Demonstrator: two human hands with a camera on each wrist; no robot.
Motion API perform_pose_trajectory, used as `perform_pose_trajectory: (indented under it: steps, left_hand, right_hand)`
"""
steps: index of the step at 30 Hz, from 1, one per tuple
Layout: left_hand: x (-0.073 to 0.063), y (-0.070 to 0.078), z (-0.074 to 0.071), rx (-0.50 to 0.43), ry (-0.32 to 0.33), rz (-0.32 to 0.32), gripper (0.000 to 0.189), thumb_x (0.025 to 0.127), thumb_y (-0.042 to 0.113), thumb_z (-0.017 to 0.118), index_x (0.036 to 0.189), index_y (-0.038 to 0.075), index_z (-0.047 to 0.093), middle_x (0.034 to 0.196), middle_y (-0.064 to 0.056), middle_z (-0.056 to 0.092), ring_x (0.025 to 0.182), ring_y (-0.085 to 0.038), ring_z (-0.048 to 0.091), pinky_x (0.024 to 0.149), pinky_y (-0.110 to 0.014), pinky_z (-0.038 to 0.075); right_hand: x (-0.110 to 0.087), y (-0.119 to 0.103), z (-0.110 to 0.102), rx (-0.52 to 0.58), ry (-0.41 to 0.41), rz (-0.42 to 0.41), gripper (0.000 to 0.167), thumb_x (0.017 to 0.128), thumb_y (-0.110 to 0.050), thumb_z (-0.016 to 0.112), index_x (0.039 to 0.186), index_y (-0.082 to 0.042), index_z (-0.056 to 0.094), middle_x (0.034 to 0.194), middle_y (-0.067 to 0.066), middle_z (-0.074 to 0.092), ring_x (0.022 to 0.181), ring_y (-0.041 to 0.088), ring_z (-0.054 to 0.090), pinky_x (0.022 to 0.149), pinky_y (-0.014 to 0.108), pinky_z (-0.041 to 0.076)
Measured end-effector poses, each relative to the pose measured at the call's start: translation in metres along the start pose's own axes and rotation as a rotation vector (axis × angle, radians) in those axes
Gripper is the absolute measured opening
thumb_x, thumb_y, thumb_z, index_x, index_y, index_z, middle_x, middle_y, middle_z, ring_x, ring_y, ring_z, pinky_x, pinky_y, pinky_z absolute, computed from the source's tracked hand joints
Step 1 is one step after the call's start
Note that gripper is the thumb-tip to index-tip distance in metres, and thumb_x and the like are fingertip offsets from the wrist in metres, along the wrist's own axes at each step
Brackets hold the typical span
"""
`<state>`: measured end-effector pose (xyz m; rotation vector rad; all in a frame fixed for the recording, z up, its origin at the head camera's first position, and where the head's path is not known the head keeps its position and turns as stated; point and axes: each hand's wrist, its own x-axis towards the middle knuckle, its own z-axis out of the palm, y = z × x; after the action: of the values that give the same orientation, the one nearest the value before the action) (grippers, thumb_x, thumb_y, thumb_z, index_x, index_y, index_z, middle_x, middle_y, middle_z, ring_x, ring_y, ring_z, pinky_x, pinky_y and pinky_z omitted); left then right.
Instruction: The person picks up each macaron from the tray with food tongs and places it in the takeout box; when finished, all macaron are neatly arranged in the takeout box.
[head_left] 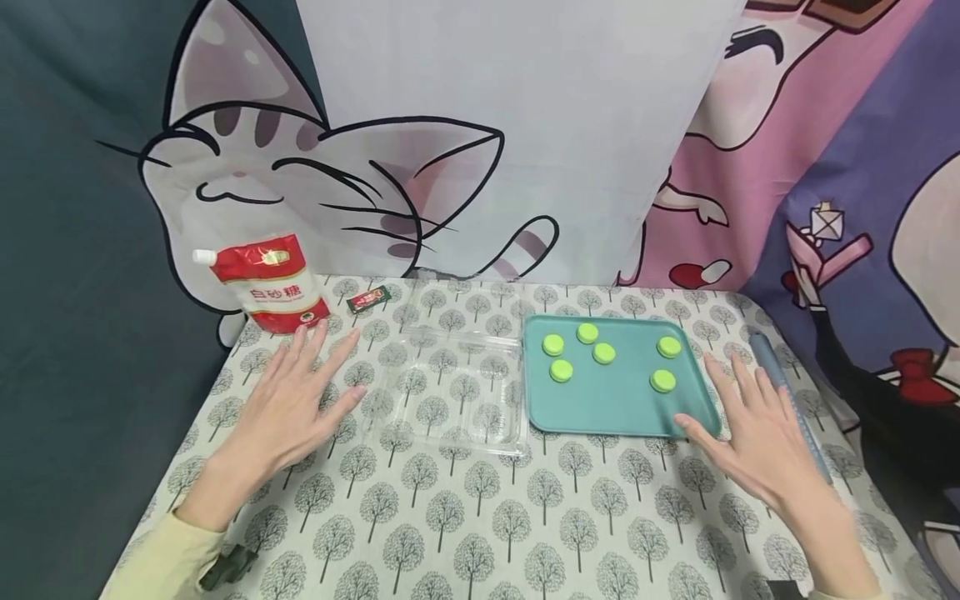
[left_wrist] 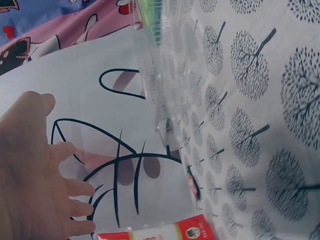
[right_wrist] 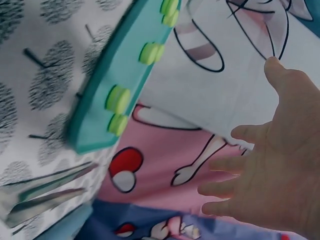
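My left hand [head_left: 288,408] hovers with fingers spread, between the red-and-white sugar pouch [head_left: 276,287] and a clear plastic container [head_left: 450,392]. It holds nothing. On the other side, my right hand [head_left: 761,437] is likewise spread and bare, beside the right end of a teal tray [head_left: 600,408]. Several bright green macaron-like rounds [head_left: 603,353] lie on that tray. Metal tongs [right_wrist: 47,190] show in the right wrist view below the tray's end; in the head view the right hand seems to hide them. The container's hinged lid appears folded back.
Behind the container lies a small green-and-red packet [head_left: 369,299]. A long blue item [head_left: 783,379] runs along the table's right side, partly behind the right hand. The tree-print cloth [head_left: 480,517] covers the table, and cartoon curtains [head_left: 562,125] hang close behind it.
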<state>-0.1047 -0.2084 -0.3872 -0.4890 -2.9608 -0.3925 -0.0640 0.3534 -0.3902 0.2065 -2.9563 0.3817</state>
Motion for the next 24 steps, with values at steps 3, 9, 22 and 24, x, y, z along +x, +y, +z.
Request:
perform_pose_trajectory:
  steps: [3, 9, 22, 24]
  left_hand:
    - [0.000, 0.001, 0.007, -0.032, 0.000, -0.015, 0.073, 0.102, 0.058, 0.045, 0.164, 0.033, 0.016, 0.171, -0.016, 0.004, 0.155, -0.047, 0.006, 0.122, -0.072, 0.017]
    - [0.003, 0.008, 0.031, -0.129, -0.044, -0.054, 0.073, 0.104, 0.058, 0.040, 0.164, 0.031, 0.009, 0.170, -0.017, 0.003, 0.155, -0.049, 0.006, 0.124, -0.069, 0.012]
    - [0.017, 0.013, 0.080, -0.422, -0.118, -0.149, 0.078, 0.105, 0.056, 0.039, 0.165, 0.019, 0.006, 0.169, -0.019, 0.016, 0.154, -0.047, 0.016, 0.124, -0.068, 0.016]
    - [0.018, 0.015, 0.085, -0.480, -0.118, -0.164, 0.079, 0.105, 0.054, 0.040, 0.165, 0.015, 0.006, 0.168, -0.023, 0.016, 0.153, -0.048, 0.017, 0.125, -0.065, 0.017]
  right_hand:
    - [-0.007, 0.009, 0.003, 0.022, 0.003, 0.027, 0.092, 0.096, -0.051, 0.062, 0.165, -0.020, 0.010, 0.167, 0.028, 0.004, 0.148, 0.062, 0.003, 0.120, 0.071, -0.014]
    - [-0.020, 0.032, 0.013, 0.050, -0.029, 0.103, 0.092, 0.097, -0.050, 0.061, 0.165, -0.016, 0.008, 0.164, 0.036, 0.003, 0.140, 0.071, 0.010, 0.115, 0.081, 0.000]
    - [-0.046, 0.076, 0.036, 0.110, -0.123, 0.195, 0.093, 0.101, -0.037, 0.060, 0.163, -0.007, -0.002, 0.153, 0.050, 0.011, 0.131, 0.074, 0.021, 0.092, 0.089, 0.024]
    - [-0.046, 0.080, 0.039, 0.103, -0.138, 0.213, 0.092, 0.101, -0.037, 0.059, 0.163, -0.006, -0.002, 0.150, 0.051, 0.015, 0.128, 0.075, 0.024, 0.090, 0.090, 0.026]
